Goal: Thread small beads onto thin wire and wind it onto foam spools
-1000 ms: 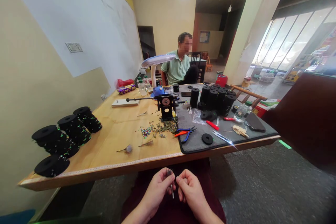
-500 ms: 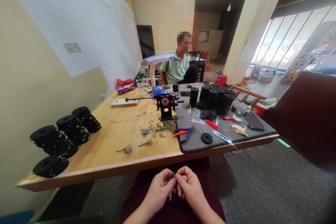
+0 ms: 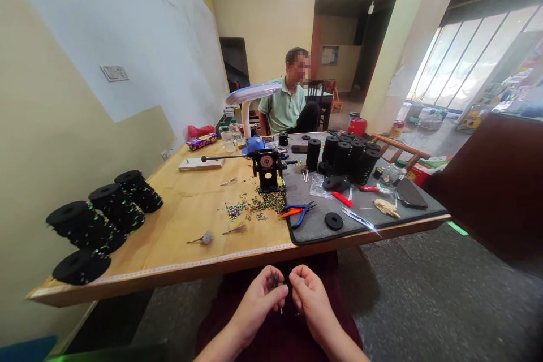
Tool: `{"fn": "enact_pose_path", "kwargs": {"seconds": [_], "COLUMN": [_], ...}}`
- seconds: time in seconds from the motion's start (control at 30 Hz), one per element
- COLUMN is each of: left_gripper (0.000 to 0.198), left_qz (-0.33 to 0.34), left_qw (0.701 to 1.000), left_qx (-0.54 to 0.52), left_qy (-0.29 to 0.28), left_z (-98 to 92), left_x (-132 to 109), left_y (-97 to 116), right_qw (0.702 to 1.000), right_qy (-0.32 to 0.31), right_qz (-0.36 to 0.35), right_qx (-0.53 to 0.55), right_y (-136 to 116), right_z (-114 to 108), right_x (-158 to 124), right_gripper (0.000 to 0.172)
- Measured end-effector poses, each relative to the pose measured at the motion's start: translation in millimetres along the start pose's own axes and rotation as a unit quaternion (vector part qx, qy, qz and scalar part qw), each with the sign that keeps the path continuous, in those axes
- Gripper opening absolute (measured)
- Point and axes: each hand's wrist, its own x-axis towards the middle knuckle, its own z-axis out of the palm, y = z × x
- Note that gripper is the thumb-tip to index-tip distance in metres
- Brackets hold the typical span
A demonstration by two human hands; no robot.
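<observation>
Dark slender piece (image 3: pixel 275 281) pinched in left hand (image 3: pixel 262 297); right hand (image 3: pixel 309 297) pinched narrow, contents unclear.

Left of my hands (image 3: pixel 261 297) I see a wall (image 3: pixel 127 22); right, a pillar (image 3: pixel 408 39), bright windows (image 3: pixel 458 62) and dark floor (image 3: pixel 424 294).

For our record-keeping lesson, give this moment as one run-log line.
left hand: pinching small dark item | right hand: pinched, contents unclear | hands: apart, near table | mat: blue-handled pliers
</observation>
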Motion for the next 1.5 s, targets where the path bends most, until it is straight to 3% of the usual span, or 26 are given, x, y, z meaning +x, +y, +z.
{"fn": "enact_pose_path", "kwargs": {"seconds": [0.27, 0.4, 0.57, 0.73, 0.93, 1.13, 1.3, 1.5], "left_gripper": [0.005, 0.009, 0.018, 0.020, 0.021, 0.022, 0.024, 0.022], "left_qz": [-0.012, 0.040, 0.050, 0.053, 0.051, 0.049, 0.053, -0.044], "left_qw": [0.995, 0.983, 0.971, 0.985, 0.992, 0.987, 0.980, 0.991], "left_qx": [0.091, 0.164, 0.222, 0.147, 0.095, 0.095, 0.046, 0.093], "left_qy": [0.036, 0.073, 0.074, 0.069, 0.068, 0.120, 0.187, 0.085], "left_z": [0.2, 0.4, 0.7, -4.0, -7.3, -9.1, -23.5, -24.5], "left_x": [6, 7, 4, 4, 7, 12, 15, 12], "left_y": [-4, 0, 10, 9, 3, 2, 6, 3], "right_qw": [1.000, 1.000, 0.999, 0.995, 0.989, 0.993, 0.999, 0.999], "right_qy": [-0.008, -0.019, -0.035, -0.075, -0.055, -0.039, -0.019, -0.017], "right_qz": [-0.004, -0.006, 0.005, 0.023, -0.005, -0.001, 0.020, 0.039], "right_qx": [-0.016, -0.024, 0.001, -0.054, -0.135, -0.113, -0.046, 0.011], "right_y": [-1, -3, -8, -9, -6, -4, -8, -15], "right_z": [1, 3, 4, 3, 4, 3, 0, 1], "right_x": [-1, -3, -4, -6, -6, -5, -7, -10], "right_gripper": [0.056, 0.055, 0.055, 0.043, 0.014, 0.011, 0.014, 0.034]}}
